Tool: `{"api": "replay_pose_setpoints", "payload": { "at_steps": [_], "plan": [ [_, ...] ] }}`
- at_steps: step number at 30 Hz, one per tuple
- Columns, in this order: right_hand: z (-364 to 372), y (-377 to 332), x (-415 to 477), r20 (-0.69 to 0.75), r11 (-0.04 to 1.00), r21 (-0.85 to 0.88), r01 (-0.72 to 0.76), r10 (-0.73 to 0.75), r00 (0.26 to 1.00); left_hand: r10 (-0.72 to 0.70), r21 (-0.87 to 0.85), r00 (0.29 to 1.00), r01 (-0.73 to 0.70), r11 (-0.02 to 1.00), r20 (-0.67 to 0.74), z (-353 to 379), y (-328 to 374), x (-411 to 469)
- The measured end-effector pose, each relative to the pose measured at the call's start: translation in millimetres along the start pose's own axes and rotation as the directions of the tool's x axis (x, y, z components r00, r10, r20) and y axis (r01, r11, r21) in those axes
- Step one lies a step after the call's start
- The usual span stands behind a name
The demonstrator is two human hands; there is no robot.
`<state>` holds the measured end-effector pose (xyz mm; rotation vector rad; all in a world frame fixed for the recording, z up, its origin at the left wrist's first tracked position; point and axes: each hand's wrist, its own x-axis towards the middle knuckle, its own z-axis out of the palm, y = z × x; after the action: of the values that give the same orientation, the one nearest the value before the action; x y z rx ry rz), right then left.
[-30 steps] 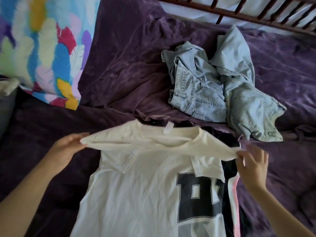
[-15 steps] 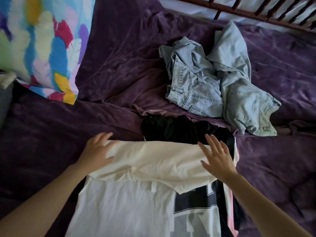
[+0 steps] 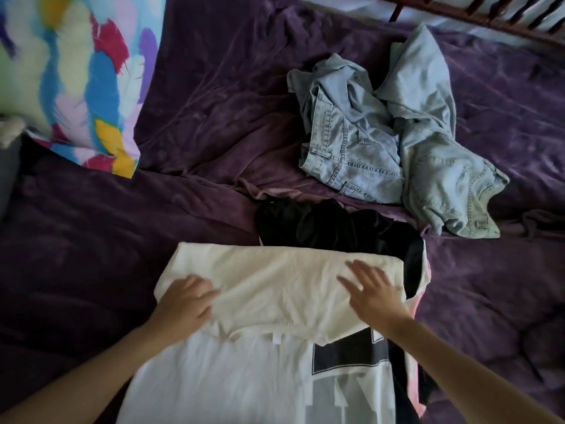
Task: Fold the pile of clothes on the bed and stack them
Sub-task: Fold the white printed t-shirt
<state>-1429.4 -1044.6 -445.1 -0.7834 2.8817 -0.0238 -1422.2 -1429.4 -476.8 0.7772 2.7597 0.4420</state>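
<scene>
White shirt (image 3: 275, 289), spread on the bed (image 3: 76, 270) close to us, has its top part folded down over its front. We have both hands on that folded part. The right hand (image 3: 371, 293) lies flat with fingers spread near the shirt's right end. The left hand (image 3: 183, 304) rests on its left end with fingers bent, and blur keeps us from telling whether they pinch the cloth or only press it.

A black garment (image 3: 330, 224) lies crumpled just beyond the shirt, touching its far edge and running under its right side. Further beyond the shirt and to the right we see a pair of jeans (image 3: 351, 154) in a loose heap, with a second pale denim piece (image 3: 443, 166) lapped against it. A pink strip (image 3: 413, 309) shows along the shirt's right edge; we cannot tell what it belongs to. Far left beyond the shirt a pillow (image 3: 76, 71) with bright feather shapes leans over the purple blanket (image 3: 214, 102), and a wooden rail (image 3: 477, 21) crosses the far right corner.

The shirt's lower part runs out of the bottom of the view, as do both forearms.

The shirt's front carries a large dark print (image 3: 345, 356) of blocky shapes. The fold covers its top and the view cuts its bottom, so we read no word. A small white tag (image 3: 276, 338) sits just below the fold, too small to read.
</scene>
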Motion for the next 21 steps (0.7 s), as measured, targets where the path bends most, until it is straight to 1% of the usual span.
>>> {"api": "replay_pose_setpoints", "payload": {
  "at_steps": [1,2,3,4,5,6,7,8,9,10,11,12,13,14,15,16,17,19,20,21],
  "plan": [
    [-12.9,8.6,13.9,0.03,0.982,-0.041,-0.182,0.183,0.983,-0.136,0.064,0.991,0.136,0.989,-0.001,-7.9,-8.0,16.2],
    [-24.4,16.6,24.1,0.083,0.944,-0.12,-0.307,0.318,0.945,-0.279,0.122,0.96,0.272,0.954,0.039,-16.3,-14.2,30.0],
    [-29.8,24.5,29.0,0.216,0.911,-0.191,-0.365,0.402,0.89,-0.401,0.197,0.913,0.38,0.904,0.077,-21.5,-20.0,39.9],
    [-32.9,30.0,31.0,0.327,0.894,-0.236,-0.381,0.442,0.835,-0.491,0.255,0.86,0.448,0.857,0.141,-25.8,-23.6,48.5],
    [-35.3,34.5,31.4,0.402,0.889,-0.267,-0.371,0.453,0.796,-0.549,0.275,0.808,0.489,0.828,0.215,-30.5,-24.7,55.9],
    [-38.3,37.2,31.4,0.432,0.893,-0.272,-0.358,0.446,0.784,-0.572,0.305,0.769,0.493,0.815,0.286,-32.4,-27.1,62.9],
    [-42.8,38.3,30.3,0.418,0.9,-0.254,-0.355,0.433,0.799,-0.567,0.336,0.771,0.473,0.815,0.289,-34.2,-29.5,67.5],
    [-47.2,38.2,27.7,0.382,0.905,-0.245,-0.347,0.42,0.824,-0.55,0.346,0.794,0.455,0.82,0.26,-38.6,-31.0,69.7],
    [-49.6,39.1,24.0,0.304,0.915,-0.224,-0.335,0.392,0.868,-0.534,0.343,0.812,0.445,0.828,0.236,-44.6,-33.2,69.7],
    [-52.9,38.8,15.7,0.242,0.926,-0.175,-0.334,0.369,0.897,-0.513,0.318,0.83,0.437,0.842,0.22,-50.8,-35.5,67.2],
    [-52.7,40.8,1.9,0.111,0.943,-0.159,-0.293,0.312,0.944,-0.471,0.27,0.861,0.416,0.869,0.19,-55.8,-37.1,60.9],
    [-55.6,38.5,-14.8,0.028,0.95,-0.161,-0.268,0.276,0.961,-0.394,0.212,0.913,0.366,0.906,0.106,-59.8,-38.6,51.2],
    [-55.5,32.7,-33.8,-0.015,0.957,-0.156,-0.243,0.244,0.97,-0.291,0.169,0.957,0.287,0.943,-0.002,-62.6,-39.7,37.3],
    [-52.1,25.2,-55.1,-0.088,0.969,-0.151,-0.197,0.185,0.979,-0.2,0.116,0.976,0.209,0.971,-0.089,-65.6,-38.1,18.7],
    [-45.4,17.5,-76.2,-0.155,0.981,-0.13,-0.141,0.12,0.981,-0.12,0.069,0.982,0.131,0.989,-0.143,-67.3,-34.9,-3.5],
    [-36.7,8.3,-96.7,-0.182,0.991,-0.104,-0.085,0.065,0.981,-0.069,0.046,0.99,0.076,0.996,-0.122,-67.0,-30.2,-26.4],
    [-28.5,-2.4,-115.8,-0.162,0.995,-0.098,-0.022,0.005,0.987,-0.029,0.047,0.996,0.033,0.998,-0.084,-60.6,-25.7,-49.2],
    [-11.6,-21.8,-149.6,-0.052,0.993,-0.078,0.094,-0.098,0.994,0.051,0.052,0.999,-0.05,0.997,-0.003,-45.2,-14.0,-92.6],
    [-3.3,-29.0,-161.5,0.016,0.991,-0.061,0.123,-0.122,0.992,0.063,0.034,0.997,-0.064,0.997,0.036,-37.2,-10.1,-110.3],
    [3.5,-35.0,-168.0,0.06,0.989,-0.061,0.136,-0.132,0.989,0.039,0.007,0.997,-0.039,0.999,0.063,-30.8,-6.5,-122.9]
  ]
}}
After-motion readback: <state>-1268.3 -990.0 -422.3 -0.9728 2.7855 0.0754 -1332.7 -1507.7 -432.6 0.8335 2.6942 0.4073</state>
